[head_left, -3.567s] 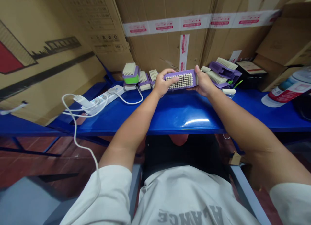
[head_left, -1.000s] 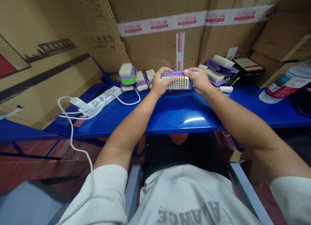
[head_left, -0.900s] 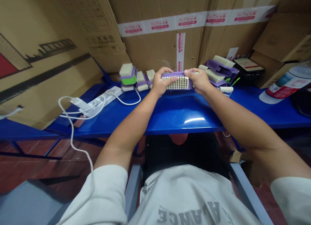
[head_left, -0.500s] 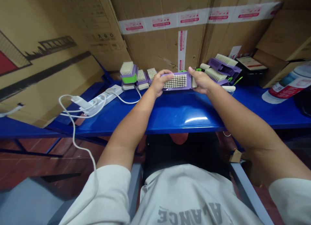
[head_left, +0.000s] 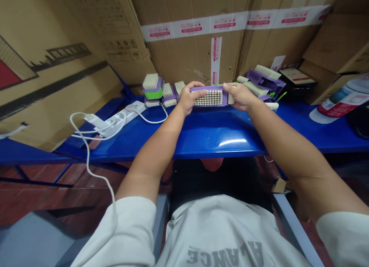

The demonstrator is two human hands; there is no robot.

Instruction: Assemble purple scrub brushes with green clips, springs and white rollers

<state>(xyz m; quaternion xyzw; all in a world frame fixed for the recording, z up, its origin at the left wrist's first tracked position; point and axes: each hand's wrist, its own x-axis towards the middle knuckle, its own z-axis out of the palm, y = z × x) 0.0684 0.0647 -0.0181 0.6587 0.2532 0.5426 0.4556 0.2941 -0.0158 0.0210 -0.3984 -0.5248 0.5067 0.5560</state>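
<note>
A purple brush (head_left: pixel 212 97) with rows of pale bristles is held above the blue table (head_left: pixel 201 132), its bristle side turned toward me. My left hand (head_left: pixel 190 99) grips its left end, thumb across the bristle face. At the other end, my right hand (head_left: pixel 239 96) is closed around the pale handle part, thumb at the purple edge. The fingers behind the brush are hidden. Just left of my left hand lie small purple brushes (head_left: pixel 167 91) and a green-and-purple brush (head_left: pixel 152 86). Right of my right hand, more purple brushes (head_left: pixel 266 80) are piled up.
A white power strip (head_left: pixel 118 117) with looping cables lies at the left. On the right stand a bottle with a red and blue label (head_left: pixel 331 105) and a black box (head_left: pixel 298 80). Large cardboard boxes (head_left: pixel 184 55) wall off the back.
My right thumb has lowered onto the brush's right edge. The brush stays in nearly the same place between both hands.
</note>
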